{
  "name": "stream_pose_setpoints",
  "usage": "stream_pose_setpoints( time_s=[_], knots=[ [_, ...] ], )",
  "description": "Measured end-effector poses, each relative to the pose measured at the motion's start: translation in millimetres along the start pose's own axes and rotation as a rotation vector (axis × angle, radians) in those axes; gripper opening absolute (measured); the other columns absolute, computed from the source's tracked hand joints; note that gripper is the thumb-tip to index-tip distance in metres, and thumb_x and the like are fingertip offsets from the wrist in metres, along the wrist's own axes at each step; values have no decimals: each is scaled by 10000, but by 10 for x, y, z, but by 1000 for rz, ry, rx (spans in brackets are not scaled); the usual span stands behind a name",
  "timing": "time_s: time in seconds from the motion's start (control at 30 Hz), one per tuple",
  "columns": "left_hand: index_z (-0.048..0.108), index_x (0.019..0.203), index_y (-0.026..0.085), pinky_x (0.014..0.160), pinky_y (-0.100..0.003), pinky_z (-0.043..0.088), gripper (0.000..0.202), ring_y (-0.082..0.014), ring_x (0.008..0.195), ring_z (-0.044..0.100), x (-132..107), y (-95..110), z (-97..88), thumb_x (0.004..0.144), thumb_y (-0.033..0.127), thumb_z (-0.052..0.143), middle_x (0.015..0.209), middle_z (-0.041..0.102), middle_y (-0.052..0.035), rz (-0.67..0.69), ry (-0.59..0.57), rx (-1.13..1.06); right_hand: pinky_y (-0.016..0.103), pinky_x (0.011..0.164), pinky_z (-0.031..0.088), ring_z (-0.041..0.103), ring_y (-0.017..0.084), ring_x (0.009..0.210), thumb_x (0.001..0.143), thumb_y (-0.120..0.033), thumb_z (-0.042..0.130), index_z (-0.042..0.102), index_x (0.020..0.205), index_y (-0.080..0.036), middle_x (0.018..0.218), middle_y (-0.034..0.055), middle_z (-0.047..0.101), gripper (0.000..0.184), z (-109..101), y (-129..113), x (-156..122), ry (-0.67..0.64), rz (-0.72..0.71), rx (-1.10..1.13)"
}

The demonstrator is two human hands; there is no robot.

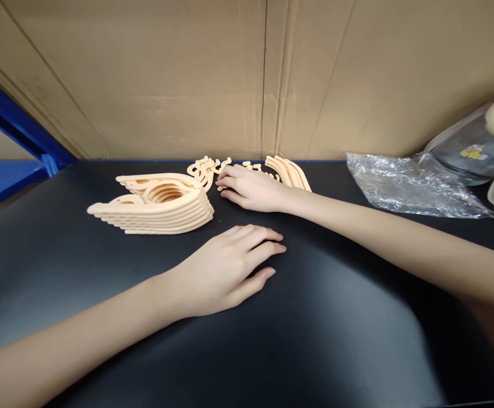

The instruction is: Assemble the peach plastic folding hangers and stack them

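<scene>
A neat stack of pale peach plastic hangers lies on the black table, left of centre near the back. A second, looser bunch of the same hangers lies behind my right hand, which reaches across and rests its fingers on that bunch near the hooks, fingers stretched and slightly curled. My left hand lies flat on the table in front of the stack, palm down, fingers extended and holding nothing.
A wall of brown cardboard stands along the table's back edge. A crumpled clear plastic bag and packaged items sit at the back right. Blue shelving shows at the left.
</scene>
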State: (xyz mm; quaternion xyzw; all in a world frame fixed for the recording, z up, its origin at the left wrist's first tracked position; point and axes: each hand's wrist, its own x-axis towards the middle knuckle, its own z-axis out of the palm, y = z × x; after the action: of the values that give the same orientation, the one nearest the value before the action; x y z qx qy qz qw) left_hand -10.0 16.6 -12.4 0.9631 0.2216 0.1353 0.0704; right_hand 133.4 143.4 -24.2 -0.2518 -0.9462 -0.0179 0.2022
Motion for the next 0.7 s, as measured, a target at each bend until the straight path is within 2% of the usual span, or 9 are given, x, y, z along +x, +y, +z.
stream_pose_setpoints(
  time_s=[0.17, 0.3, 0.4, 0.47, 0.53, 0.6, 0.7],
  knots=[
    [597, 1200, 169, 995, -367, 464, 275, -214, 1145, 587, -6, 18, 3, 977, 245, 456, 1271, 618, -82, 1, 34, 20, 409, 965, 490, 596, 254, 1086, 976, -179, 435, 629, 1175, -35, 1203, 178, 619, 312, -58, -88, -174, -1, 9, 25],
    [648, 1023, 163, 786, -304, 495, 204, -173, 883, 626, -11, 38, -11, 969, 194, 454, 1001, 687, -46, -6, 159, 99, 431, 986, 501, 593, 270, 1124, 987, -204, 400, 610, 1220, -23, 1224, 179, 615, 363, -166, -218, -476, 0, 14, 35],
    [645, 931, 147, 680, -290, 478, 190, -171, 774, 578, -17, 42, -23, 957, 173, 458, 866, 664, -46, -26, 251, 164, 451, 987, 515, 571, 265, 1170, 984, -204, 396, 590, 1259, -90, 1271, 151, 594, 356, -301, -373, -776, -7, 20, 76],
    [631, 965, 142, 711, -295, 491, 182, -181, 810, 572, -23, 36, -21, 946, 144, 451, 900, 659, -59, -46, 280, 179, 454, 979, 522, 570, 259, 1167, 976, -186, 395, 602, 1242, -114, 1271, 147, 596, 344, -402, -505, -987, -30, 40, 113],
    [612, 1050, 137, 799, -320, 507, 223, -200, 911, 581, -29, 20, -7, 923, 87, 435, 1013, 656, -79, -69, 273, 195, 422, 952, 537, 580, 245, 1142, 971, -182, 408, 630, 1201, -138, 1260, 132, 607, 323, -494, -644, -1194, -71, 80, 157],
    [570, 1182, 128, 909, -370, 501, 332, -235, 1086, 564, -30, -6, 19, 900, 40, 419, 1192, 622, -108, -94, 252, 212, 390, 931, 543, 601, 230, 1105, 962, -197, 458, 631, 1210, -141, 1245, 125, 625, 307, -571, -768, -1379, -55, 128, 213],
    [468, 1354, 132, 1052, -439, 442, 441, -267, 1343, 425, -20, -49, 59, 924, 58, 404, 1420, 509, -117, -104, 186, 187, 336, 883, 547, 637, 194, 1029, 937, -188, 533, 688, 1087, -198, 1138, 81, 680, 216, -673, -879, -1564, -18, 159, 405]
  ],
)
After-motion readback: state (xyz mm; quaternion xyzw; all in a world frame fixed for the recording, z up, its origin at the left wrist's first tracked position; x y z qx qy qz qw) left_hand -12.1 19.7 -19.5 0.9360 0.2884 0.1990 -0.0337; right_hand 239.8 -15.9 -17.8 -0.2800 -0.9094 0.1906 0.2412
